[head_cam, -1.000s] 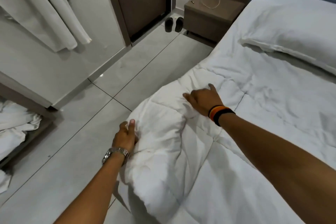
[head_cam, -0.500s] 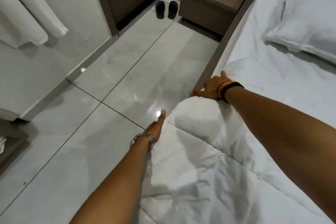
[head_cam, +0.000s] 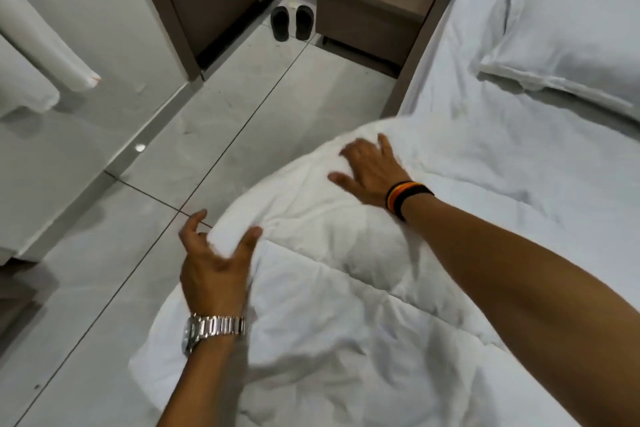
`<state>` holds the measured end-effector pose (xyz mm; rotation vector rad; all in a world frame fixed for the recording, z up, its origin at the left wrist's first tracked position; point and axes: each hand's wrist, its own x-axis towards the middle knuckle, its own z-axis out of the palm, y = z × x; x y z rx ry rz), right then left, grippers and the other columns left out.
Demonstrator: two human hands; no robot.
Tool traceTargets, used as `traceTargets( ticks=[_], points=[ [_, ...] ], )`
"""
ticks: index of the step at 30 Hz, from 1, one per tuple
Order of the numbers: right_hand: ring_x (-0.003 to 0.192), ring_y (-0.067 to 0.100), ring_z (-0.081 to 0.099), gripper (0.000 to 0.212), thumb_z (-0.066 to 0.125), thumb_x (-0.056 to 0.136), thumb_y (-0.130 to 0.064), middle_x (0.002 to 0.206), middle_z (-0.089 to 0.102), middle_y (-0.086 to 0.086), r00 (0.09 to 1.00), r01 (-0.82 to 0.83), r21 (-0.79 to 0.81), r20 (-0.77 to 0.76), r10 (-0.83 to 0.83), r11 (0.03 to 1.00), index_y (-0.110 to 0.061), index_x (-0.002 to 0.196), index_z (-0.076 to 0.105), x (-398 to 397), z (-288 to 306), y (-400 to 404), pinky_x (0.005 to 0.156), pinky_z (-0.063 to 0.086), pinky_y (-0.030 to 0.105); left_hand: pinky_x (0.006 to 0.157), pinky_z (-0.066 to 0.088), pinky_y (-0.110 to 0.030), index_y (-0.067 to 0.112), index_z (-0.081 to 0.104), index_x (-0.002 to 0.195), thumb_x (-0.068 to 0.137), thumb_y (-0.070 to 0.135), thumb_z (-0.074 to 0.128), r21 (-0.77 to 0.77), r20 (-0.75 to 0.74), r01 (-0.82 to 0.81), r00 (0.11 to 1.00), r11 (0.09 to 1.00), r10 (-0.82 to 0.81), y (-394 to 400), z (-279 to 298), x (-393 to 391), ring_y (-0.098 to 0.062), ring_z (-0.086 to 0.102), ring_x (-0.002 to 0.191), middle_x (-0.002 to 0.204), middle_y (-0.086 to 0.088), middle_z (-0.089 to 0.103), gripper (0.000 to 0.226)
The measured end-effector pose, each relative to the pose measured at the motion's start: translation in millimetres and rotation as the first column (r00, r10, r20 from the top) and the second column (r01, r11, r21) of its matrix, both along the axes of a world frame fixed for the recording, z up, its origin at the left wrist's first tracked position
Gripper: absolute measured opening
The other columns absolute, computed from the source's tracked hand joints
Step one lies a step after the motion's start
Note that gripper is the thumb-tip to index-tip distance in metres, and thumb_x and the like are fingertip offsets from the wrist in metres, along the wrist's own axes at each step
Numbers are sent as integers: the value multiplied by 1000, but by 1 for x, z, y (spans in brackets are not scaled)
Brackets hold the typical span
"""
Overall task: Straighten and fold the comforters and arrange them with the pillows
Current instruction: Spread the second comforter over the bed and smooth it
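Bunching at the bed's left edge, a white quilted comforter (head_cam: 346, 288) was pressed flat by the right hand (head_cam: 372, 173), fingers spread, while the left hand (head_cam: 214, 260) curved wide over its fold at 9 o'clock, gripping nothing. Soft, puffy and light, it seemed best taken by its corners. A pillow (head_cam: 571, 42) lay at 2 o'clock; slippers (head_cam: 292, 22) and a nightstand (head_cam: 374, 7) stood at 12 on glossy tile floor (head_cam: 242, 107).
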<state>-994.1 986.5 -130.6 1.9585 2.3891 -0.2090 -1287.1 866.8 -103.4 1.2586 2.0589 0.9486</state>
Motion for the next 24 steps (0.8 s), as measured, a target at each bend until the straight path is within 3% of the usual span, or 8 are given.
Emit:
traceTargets(
  ticks=[2, 4, 8, 12, 15, 17, 20, 24],
  points=[
    [139, 26, 47, 111, -8, 82, -88, 129, 68, 6, 985, 25, -232, 174, 16, 972, -17, 123, 68, 9, -24, -11, 125, -4, 58, 78, 43, -34, 28, 35, 150, 70, 78, 72, -204, 62, 138, 990, 969, -127, -9, -28, 1, -38, 66, 102, 114, -12, 66, 102],
    [126, 25, 58, 94, 6, 93, -82, 111, 74, 6, 990, 44, -215, 141, -13, 976, -17, 108, 73, 8, -23, -20, 126, 0, 55, 93, 47, -40, 32, 28, 155, 75, 88, 51, -459, 201, 214, 970, 862, -134, -16, -58, -3, -37, 59, 121, 141, -16, 57, 100],
    [125, 27, 59, 77, 24, 100, -72, 118, 73, 9, 995, -6, -159, 99, 22, 987, -14, 124, 68, 11, -9, -41, 127, 7, 49, 119, 31, -51, 23, 30, 158, 79, 94, 14, -713, 290, 248, 956, 656, -46, -21, -92, -4, -36, 39, 144, 161, -14, 37, 107],
    [134, 25, 53, 72, 28, 101, -69, 130, 68, 8, 1000, -4, -76, 4, 5, 997, -15, 133, 64, 19, -13, -53, 128, 6, 49, 116, 29, -49, 13, 26, 159, 90, 82, 7, -736, 301, 287, 950, 613, -84, -7, -90, 17, -36, 35, 147, 163, -17, 32, 100],
    [142, 25, 46, 77, 23, 99, -68, 137, 65, 6, 1000, 1, 8, -16, -1, 1000, -13, 138, 62, 17, -29, -62, 128, 6, 50, 122, 25, -53, 25, 26, 161, 55, 109, 7, -723, 359, 357, 926, 591, -121, 2, -121, 20, -36, 36, 148, 165, -11, 33, 137],
    [144, 26, 43, 79, 20, 99, -67, 142, 62, 5, 1000, 9, 15, -3, -9, 1000, -13, 140, 61, 16, -39, -66, 128, 5, 50, 122, 26, -54, 29, 29, 160, 42, 113, 7, -716, 402, 393, 908, 577, -121, 2, -158, 15, -34, 38, 147, 164, -8, 36, 147],
    [148, 26, 38, 81, 19, 99, -68, 151, 55, 6, 996, 88, 12, -15, -88, 996, -14, 145, 57, 4, -35, -63, 128, 2, 53, 122, 28, -53, 31, 32, 159, 52, 110, 13, -662, 472, 394, 880, 637, -54, 6, -174, 8, -31, 39, 147, 163, -4, 38, 134],
    [157, 23, 22, 78, 25, 100, -71, 167, 34, 5, 880, 455, 137, -218, -421, 880, -21, 156, 45, -32, -16, -71, 127, -6, 55, 116, 33, -44, 29, 24, 161, 91, 83, 26, -563, 476, 421, 869, 711, -137, 47, -123, 10, -32, 42, 144, 161, -6, 40, 89]
  ],
)
